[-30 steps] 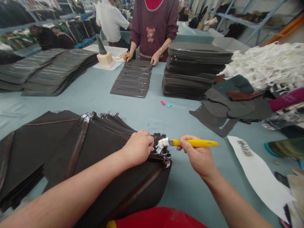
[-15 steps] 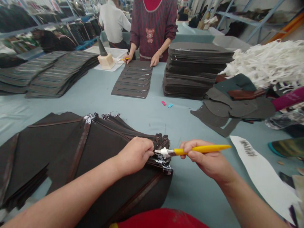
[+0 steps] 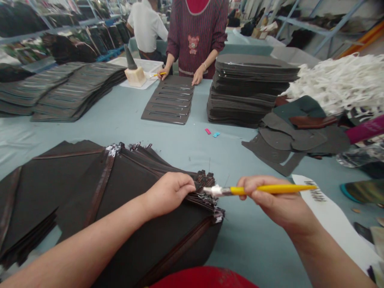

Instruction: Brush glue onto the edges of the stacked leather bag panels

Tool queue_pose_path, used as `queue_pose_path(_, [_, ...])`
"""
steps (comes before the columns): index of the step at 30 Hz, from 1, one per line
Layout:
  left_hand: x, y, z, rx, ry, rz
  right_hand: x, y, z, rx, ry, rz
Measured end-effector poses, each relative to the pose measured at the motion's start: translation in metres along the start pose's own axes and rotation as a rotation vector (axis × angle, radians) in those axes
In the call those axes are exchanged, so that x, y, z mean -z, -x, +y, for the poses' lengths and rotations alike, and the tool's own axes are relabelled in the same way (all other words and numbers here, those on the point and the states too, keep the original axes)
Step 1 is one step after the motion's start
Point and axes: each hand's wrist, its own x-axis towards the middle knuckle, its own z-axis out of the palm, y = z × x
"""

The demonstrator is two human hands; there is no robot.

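Note:
A yellow-handled brush (image 3: 270, 189) is pinched in my right hand (image 3: 273, 204), its bristles loaded with white paste and pointing left. The bristle tip is close to the edge of a fanned stack of dark panels (image 3: 144, 240) with brown strips. White smears mark several of the strip ends along that edge. My left hand (image 3: 171, 192) rests on the stack, thumb and fingers pressed together at the edge beside the brush tip. It appears to grip the edge of a panel, though the fingertips partly hide it.
Across the table (image 3: 186, 148) a co-worker (image 3: 198, 40) holds another brush over slotted dark panels (image 3: 169, 100). A tall stack of dark panels (image 3: 249, 92), white scraps (image 3: 339, 80) and dark offcuts (image 3: 288, 136) lie at right. A paste block with a cone (image 3: 135, 76) stands at back left.
My right hand has drawn the brush to the right, away from my left hand. The near panel's edge has shifted slightly right. My left hand stays almost in place.

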Motion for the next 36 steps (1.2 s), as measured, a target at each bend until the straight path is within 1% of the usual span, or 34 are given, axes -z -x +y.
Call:
queue_pose_path(2, [0.000,-0.005,0.000,0.121,-0.046,0.064,0.001,-0.005,0.013,-0.046,0.003,0.227])
queue_pose_path(3, [0.000,-0.008,0.001,0.165,-0.094,0.074,-0.001,-0.008,0.020,-0.073,0.017,0.290])
queue_pose_path(4, [-0.001,-0.011,0.001,0.186,-0.146,0.061,-0.005,-0.011,0.025,-0.107,0.044,0.302])
queue_pose_path(7, [-0.006,-0.018,0.000,0.157,-0.265,-0.039,-0.022,-0.020,0.034,-0.191,0.156,0.236])
queue_pose_path(8, [-0.007,-0.018,0.000,0.157,-0.290,-0.073,-0.026,-0.022,0.035,-0.203,0.194,0.235])
queue_pose_path(11, [-0.008,-0.019,-0.003,0.158,-0.350,-0.129,-0.034,-0.024,0.029,-0.185,0.284,0.310])
queue_pose_path(13, [-0.008,-0.018,-0.005,0.124,-0.374,-0.112,-0.035,-0.021,0.023,-0.141,0.326,0.366])
queue_pose_path(15, [-0.009,-0.017,-0.006,0.097,-0.387,-0.073,-0.036,-0.018,0.018,-0.096,0.330,0.388])
queue_pose_path(16, [-0.010,-0.017,-0.007,0.093,-0.388,-0.056,-0.037,-0.017,0.016,-0.085,0.329,0.367])
queue_pose_path(19, [-0.012,-0.017,-0.007,0.089,-0.375,-0.019,-0.041,-0.017,0.020,-0.085,0.362,0.248])
queue_pose_path(21, [-0.013,-0.016,-0.008,0.076,-0.352,0.001,-0.040,-0.019,0.025,-0.080,0.385,0.234])
queue_pose_path(22, [-0.014,-0.016,-0.008,0.065,-0.335,0.008,-0.037,-0.020,0.027,-0.074,0.379,0.260])
queue_pose_path(25, [-0.016,-0.013,-0.010,0.008,-0.263,0.036,-0.026,-0.021,0.033,-0.049,0.285,0.406])
queue_pose_path(26, [-0.017,-0.011,-0.011,-0.017,-0.243,0.058,-0.023,-0.021,0.034,-0.041,0.250,0.449])
queue_pose_path(27, [-0.018,-0.010,-0.012,-0.042,-0.228,0.088,-0.019,-0.021,0.035,-0.041,0.224,0.465])
queue_pose_path(28, [-0.019,-0.008,-0.012,-0.063,-0.217,0.124,-0.017,-0.021,0.036,-0.051,0.208,0.447])
queue_pose_path(29, [-0.020,-0.007,-0.013,-0.080,-0.209,0.159,-0.015,-0.021,0.036,-0.072,0.198,0.393])
queue_pose_path(31, [-0.021,-0.006,-0.014,-0.089,-0.192,0.205,-0.014,-0.021,0.037,-0.127,0.153,0.226])
queue_pose_path(33, [-0.021,-0.005,-0.014,-0.070,-0.170,0.200,-0.013,-0.020,0.035,-0.161,0.057,0.072])
queue_pose_path(34, [-0.020,-0.005,-0.014,-0.055,-0.158,0.185,-0.011,-0.020,0.033,-0.162,0.005,0.018])
queue_pose_path(36, [-0.020,-0.005,-0.014,-0.027,-0.142,0.152,-0.007,-0.019,0.029,-0.149,-0.080,-0.043])
